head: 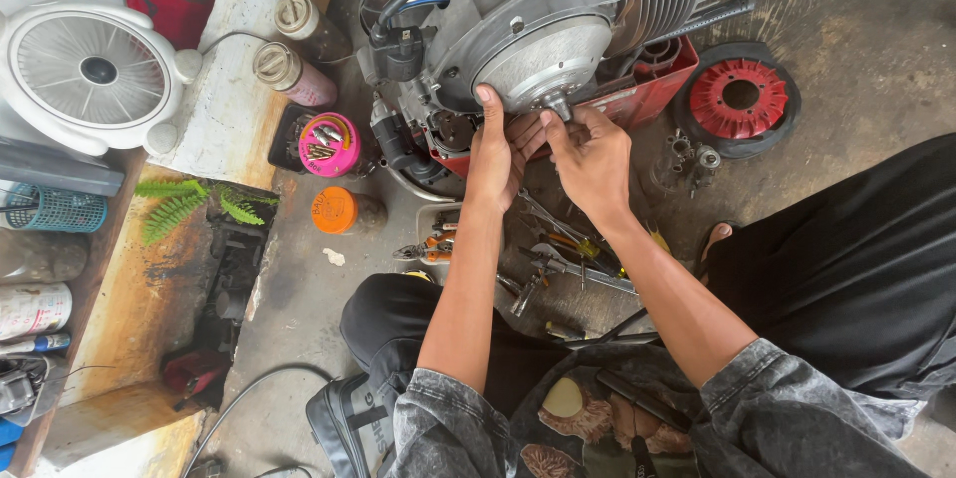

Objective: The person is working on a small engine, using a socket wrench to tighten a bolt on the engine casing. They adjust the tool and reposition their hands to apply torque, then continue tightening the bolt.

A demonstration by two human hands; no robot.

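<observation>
A white round fan [95,72] sits far left. On the concrete floor [866,50], the left hand [491,154] braces a grey metal engine [543,35], thumb pressed against its round cover, steadying it. The right hand [590,154] pinches the small centre fitting with clenched fingers [550,124]. A red flywheel [739,95] lies aside, right.

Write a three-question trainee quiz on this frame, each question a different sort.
1. True or false: both hands touch the engine.
2. Which lies right of the engine? A fan, B red wheel, C fern.
3. What colour is the round lid beside the pink tub?

Key:
1. True: left hand and right hand rest at its round cover.
2. B, the red wheel.
3. Orange: the lid.
</observation>
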